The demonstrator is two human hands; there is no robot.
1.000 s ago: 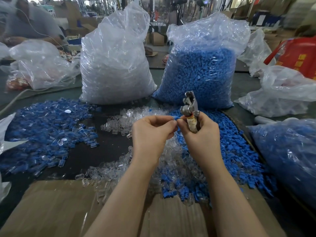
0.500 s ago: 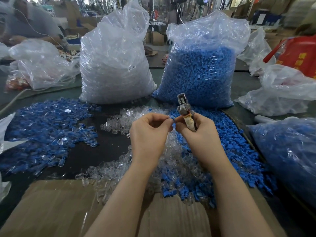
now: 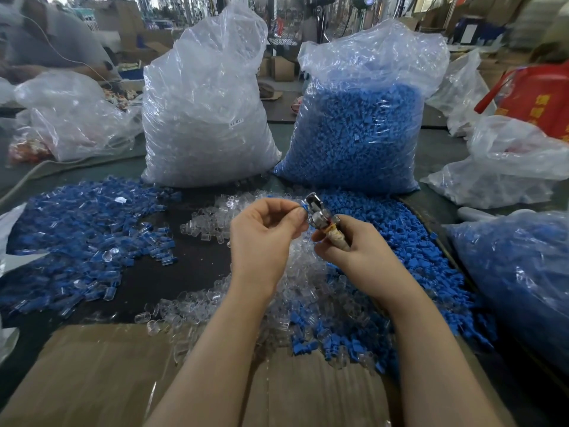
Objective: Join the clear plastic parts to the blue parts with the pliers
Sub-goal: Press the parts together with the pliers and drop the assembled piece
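Observation:
My right hand grips the pliers by their taped handles, the metal jaws tilted up and to the left. My left hand pinches a small blue part between thumb and fingers, right at the jaws. Whether a clear part sits on it I cannot tell. Below my hands lie a heap of loose clear parts and a heap of loose blue parts. A pile of joined blue-and-clear pieces spreads over the dark table at the left.
Two tall plastic sacks stand behind: clear parts and blue parts. Another bag of blue parts lies at the right. Flat cardboard covers the near edge. A person sits at the far left. Crumpled bags lie at the right.
The pliers have swung from upright to leaning left and dropped lower, and my left hand has brought the blue part up against the jaws.

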